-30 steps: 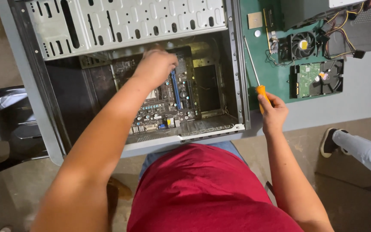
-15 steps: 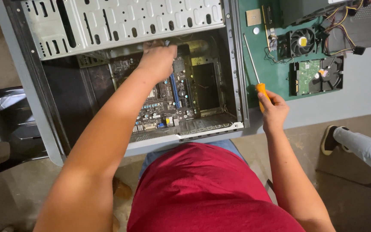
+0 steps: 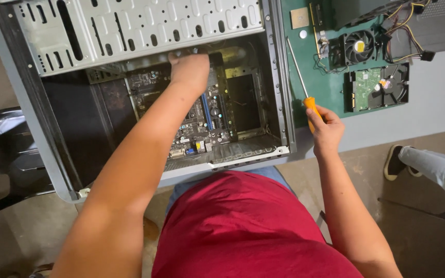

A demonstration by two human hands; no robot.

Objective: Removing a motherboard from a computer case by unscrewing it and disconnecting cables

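Grey metal makes up the big computer case lying open on the table, and we use it as our landmark. Our left hand has gone deeper into the case than it was a moment ago. It was over the middle of the circuit board; now it is up at the far end, just under the holed metal rack. So we think the work has moved to something tucked under that rack.

Our right hand has hardly moved. It stays just outside the case's right wall, fingers wrapped tight around the orange handle of the screwdriver, whose thin shaft points away from us.

We cannot tell whether the left fingers are curled around anything, because we only see the back of the hand and the rack shades them. What they touch is hidden too.

Farther right of the case, on a green mat, lie a small fan and a disk drive. Someone else's shoe and pale trouser leg are cut off at the edge.
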